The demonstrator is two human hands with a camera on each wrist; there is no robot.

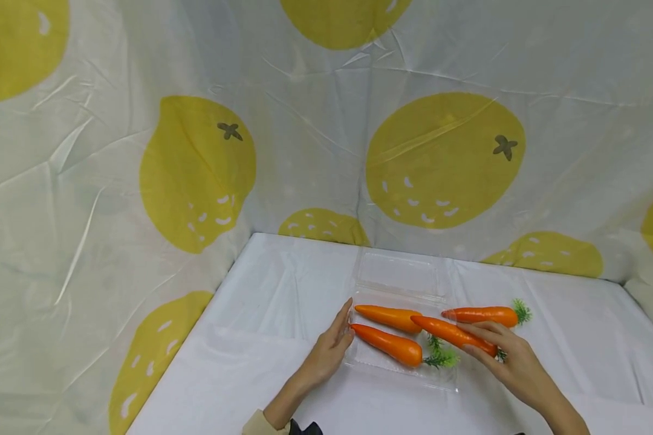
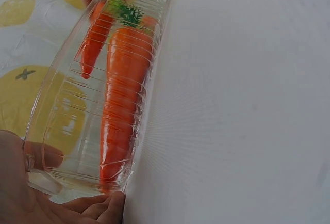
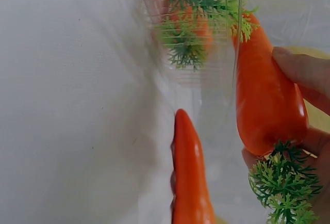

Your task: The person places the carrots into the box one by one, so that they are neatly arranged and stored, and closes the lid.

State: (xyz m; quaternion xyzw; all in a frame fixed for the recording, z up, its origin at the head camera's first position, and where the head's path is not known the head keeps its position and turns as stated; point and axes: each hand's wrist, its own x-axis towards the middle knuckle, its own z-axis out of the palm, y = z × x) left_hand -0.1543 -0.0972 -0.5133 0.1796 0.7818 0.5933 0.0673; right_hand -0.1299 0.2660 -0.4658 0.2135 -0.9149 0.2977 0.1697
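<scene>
Our left hand [image 1: 324, 356] grips a clear plastic clamshell [image 1: 371, 357] by its edge; to its right, our right hand [image 1: 514, 365] pinches a carrot [image 1: 450, 333], our forearms [image 1: 559, 406] slanting inward.

The left hand [image 1: 325, 353] is stretched forward and inward, its thumb parted from its fingers in a pinching hold, with the left wrist [image 1: 289, 399] bared beyond a sleeve cuff [image 1: 261, 424]. The right hand [image 1: 514, 362] is angled toward the left one, its grip formed between thumb and fingers; the right forearm [image 1: 567, 418] is seen bare behind the hand.
</scene>
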